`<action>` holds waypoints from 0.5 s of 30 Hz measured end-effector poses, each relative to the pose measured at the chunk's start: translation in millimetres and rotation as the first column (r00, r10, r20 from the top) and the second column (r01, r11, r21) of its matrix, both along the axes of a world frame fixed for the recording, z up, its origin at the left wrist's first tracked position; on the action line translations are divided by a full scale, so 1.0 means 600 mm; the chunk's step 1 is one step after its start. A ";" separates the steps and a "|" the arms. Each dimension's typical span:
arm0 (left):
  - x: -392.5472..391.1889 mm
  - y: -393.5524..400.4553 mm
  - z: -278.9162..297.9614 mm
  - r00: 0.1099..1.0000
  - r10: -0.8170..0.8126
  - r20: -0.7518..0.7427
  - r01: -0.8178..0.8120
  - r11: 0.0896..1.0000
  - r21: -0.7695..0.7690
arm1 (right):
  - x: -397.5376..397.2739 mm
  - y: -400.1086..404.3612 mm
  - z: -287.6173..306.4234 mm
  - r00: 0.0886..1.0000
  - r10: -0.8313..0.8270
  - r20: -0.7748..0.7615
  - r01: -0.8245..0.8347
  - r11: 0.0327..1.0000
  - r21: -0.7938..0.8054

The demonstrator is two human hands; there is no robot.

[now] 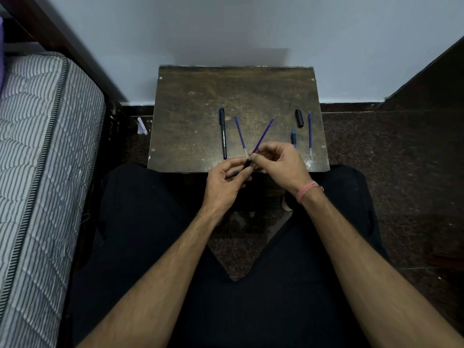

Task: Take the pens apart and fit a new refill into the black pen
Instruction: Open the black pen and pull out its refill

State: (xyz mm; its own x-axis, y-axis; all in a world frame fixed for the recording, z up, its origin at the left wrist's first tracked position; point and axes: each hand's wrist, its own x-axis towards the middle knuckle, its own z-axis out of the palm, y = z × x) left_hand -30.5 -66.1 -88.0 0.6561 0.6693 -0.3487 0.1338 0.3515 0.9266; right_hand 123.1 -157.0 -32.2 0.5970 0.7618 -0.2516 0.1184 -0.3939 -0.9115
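My left hand [227, 180] grips a black pen barrel [246, 164] at the near edge of the small brown table [190, 96]. My right hand [278, 160] pinches a blue refill [263, 134] that slants up and away, its lower end at the barrel's mouth. On the table lie a capped black pen [223, 134], a second blue refill [240, 135] beside it, a black cap [299, 118], a small blue-and-black pen piece [293, 138] and a third blue refill [310, 133] at the right.
A striped mattress [37, 159] runs along the left. A pale wall stands behind the table, and dark speckled floor lies on both sides. My legs in dark trousers are under the table's near edge. A white scrap [141, 126] lies on the floor left of the table.
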 end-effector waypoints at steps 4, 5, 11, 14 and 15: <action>0.002 0.000 0.000 1.000 -0.003 -0.001 0.003 1.000 -0.003 | -0.003 -0.002 0.007 0.998 0.039 0.049 -0.037 0.999 -0.035; 0.002 0.001 0.000 1.000 -0.003 0.001 0.003 1.000 -0.003 | -0.002 -0.002 0.009 0.999 0.033 0.035 -0.033 0.999 -0.019; -0.001 0.000 -0.001 1.000 -0.010 -0.010 0.010 1.000 0.008 | 0.002 0.002 0.008 0.990 -0.127 -0.058 0.133 0.983 0.122; 0.000 0.000 -0.001 1.000 -0.003 -0.011 0.003 1.000 0.001 | 0.004 0.003 0.002 0.983 -0.166 -0.081 0.175 0.976 0.132; 0.000 0.001 -0.001 1.000 -0.001 -0.009 0.001 1.000 -0.002 | 0.004 0.002 0.001 0.985 -0.153 -0.075 0.161 0.980 0.113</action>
